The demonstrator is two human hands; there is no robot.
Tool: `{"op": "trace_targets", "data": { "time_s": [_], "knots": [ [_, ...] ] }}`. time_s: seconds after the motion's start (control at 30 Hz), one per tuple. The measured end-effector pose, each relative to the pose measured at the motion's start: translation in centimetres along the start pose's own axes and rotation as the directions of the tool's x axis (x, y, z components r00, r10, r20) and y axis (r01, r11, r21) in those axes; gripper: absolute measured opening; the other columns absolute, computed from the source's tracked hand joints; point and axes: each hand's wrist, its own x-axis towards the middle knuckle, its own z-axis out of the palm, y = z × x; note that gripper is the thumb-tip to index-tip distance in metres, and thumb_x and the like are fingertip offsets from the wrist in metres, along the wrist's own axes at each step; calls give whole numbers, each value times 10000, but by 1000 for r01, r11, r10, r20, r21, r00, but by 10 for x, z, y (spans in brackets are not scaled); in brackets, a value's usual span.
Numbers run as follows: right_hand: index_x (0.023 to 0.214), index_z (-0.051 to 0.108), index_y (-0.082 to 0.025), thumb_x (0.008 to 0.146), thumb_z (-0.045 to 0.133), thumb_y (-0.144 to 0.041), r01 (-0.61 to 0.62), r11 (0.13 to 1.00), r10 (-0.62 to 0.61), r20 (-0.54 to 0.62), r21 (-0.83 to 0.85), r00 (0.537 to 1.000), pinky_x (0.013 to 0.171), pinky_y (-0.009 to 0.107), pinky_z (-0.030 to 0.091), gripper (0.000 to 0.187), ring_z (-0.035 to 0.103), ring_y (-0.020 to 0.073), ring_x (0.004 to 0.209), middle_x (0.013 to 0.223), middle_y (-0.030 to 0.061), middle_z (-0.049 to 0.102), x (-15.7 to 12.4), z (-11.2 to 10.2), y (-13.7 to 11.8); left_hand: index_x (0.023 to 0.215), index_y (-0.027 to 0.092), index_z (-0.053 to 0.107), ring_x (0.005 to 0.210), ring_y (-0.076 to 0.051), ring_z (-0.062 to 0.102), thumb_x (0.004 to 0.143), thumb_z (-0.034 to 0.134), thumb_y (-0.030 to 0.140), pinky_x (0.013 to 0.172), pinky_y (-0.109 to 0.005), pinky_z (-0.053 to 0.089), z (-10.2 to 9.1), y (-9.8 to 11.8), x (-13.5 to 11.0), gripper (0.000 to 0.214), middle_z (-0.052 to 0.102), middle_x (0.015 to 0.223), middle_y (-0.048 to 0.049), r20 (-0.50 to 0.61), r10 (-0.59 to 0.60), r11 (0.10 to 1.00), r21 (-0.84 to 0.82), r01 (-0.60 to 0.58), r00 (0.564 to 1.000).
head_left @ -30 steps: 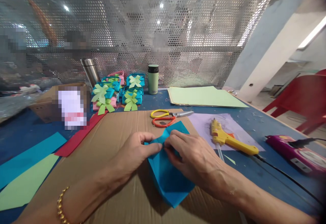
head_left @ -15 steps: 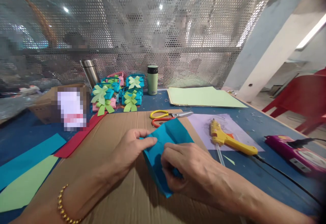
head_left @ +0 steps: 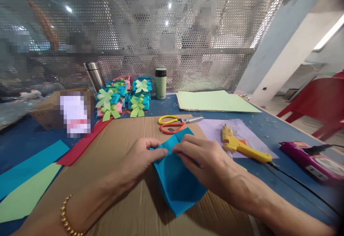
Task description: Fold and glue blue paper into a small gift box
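Blue folded paper [head_left: 177,182]: one piece, sides bent up, held at a slant above the cardboard sheet [head_left: 115,200], between the two hands.
Left hand [head_left: 143,153]: pinching the paper's upper left edge, thumb on top; beaded gold bracelet [head_left: 64,218] on the wrist.
Right hand [head_left: 205,157]: fingertips bunched on the paper's upper part, just beside the left thumb.
Scissors [head_left: 180,122]: one pair, one yellow handle loop and one orange, lying just beyond the paper.
Glue gun [head_left: 236,145]: yellow, on a lilac sheet [head_left: 256,134], handle overhanging its edge.
Power strip [head_left: 309,160]: purple, plug fitted, far right of the blue worktop [head_left: 168,107] as I look on.
Strips, at left: red [head_left: 83,143], blue [head_left: 34,168], pale green [head_left: 29,194].
Paper baskets [head_left: 139,101]: several, blue and pink, green bows, grouped at the back.
Tumbler [head_left: 161,87]: green, black-collared, upright beside the baskets.
Green sheets [head_left: 215,101]: stacked, back right.
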Motion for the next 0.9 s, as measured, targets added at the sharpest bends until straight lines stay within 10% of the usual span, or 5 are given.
{"op": "trace_targets", "data": {
  "time_s": [0.9],
  "knots": [
    [801,475,-195,906,454,-114,13,992,3,125,-124,992,547,303,233,134,371,108,580,712,-34,493,-5,19,0,726,121,671,564,-102,482,724,742,365,544,-222,368,1,-1,-1,254,585,626,11,18,18,1000,-13,-18,1000]
  ]
}}
